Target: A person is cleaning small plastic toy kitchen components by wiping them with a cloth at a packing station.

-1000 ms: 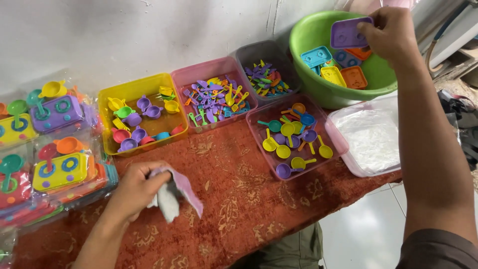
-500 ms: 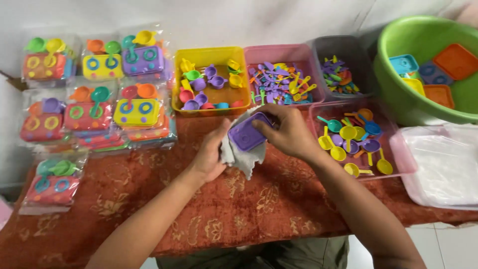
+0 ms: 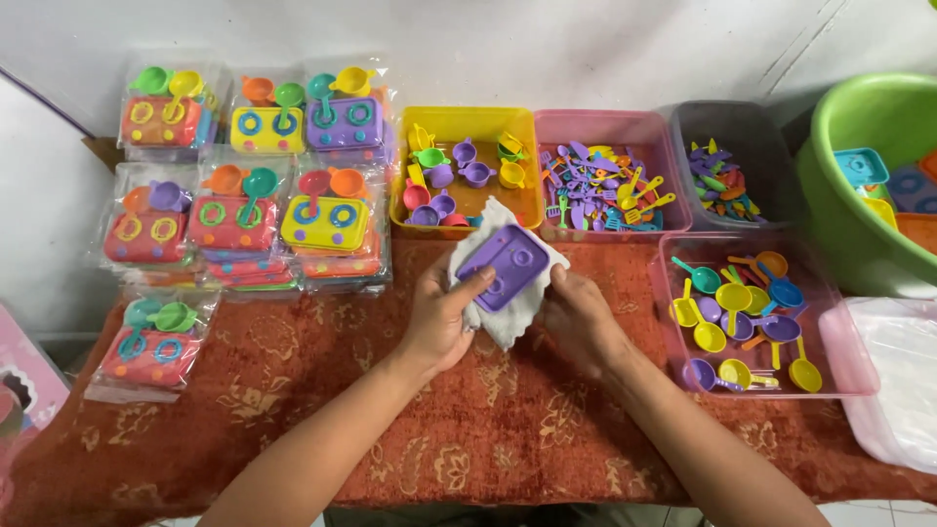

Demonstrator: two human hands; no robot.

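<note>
- Both hands meet over the middle of the red patterned cloth (image 3: 293, 410), holding a purple toy stove (image 3: 504, 265) that sits in a white rag (image 3: 508, 322).
- Left hand (image 3: 439, 317) is curled around the stove's left side, thumb pressed on its top edge, rag bunched under the fingers.
- Right hand (image 3: 583, 317) grips the right side, thumb up by the stove's corner, fingers tucked under the rag.
- At 12 o'clock from the stove, just beside it, there's a yellow tray (image 3: 468, 122) of little pots and cups; the rag's top corner overlaps its front rim.
- At 1 o'clock: a pink tray (image 3: 605, 127) full of tiny utensils, then a grey bin (image 3: 752, 122) with more bits.
- At 3 o'clock, near the right hand: a clear pink tray (image 3: 839, 342) of toy spoons and pans.
- Far at 2 o'clock: a green tub (image 3: 849, 205) with more coloured stoves inside.
- At 9 to 11 o'clock: stacks of bagged toy sets (image 3: 244, 210), well apart from the hands.
- Lower right edge: a clear plastic bag pile (image 3: 893, 376).
</note>
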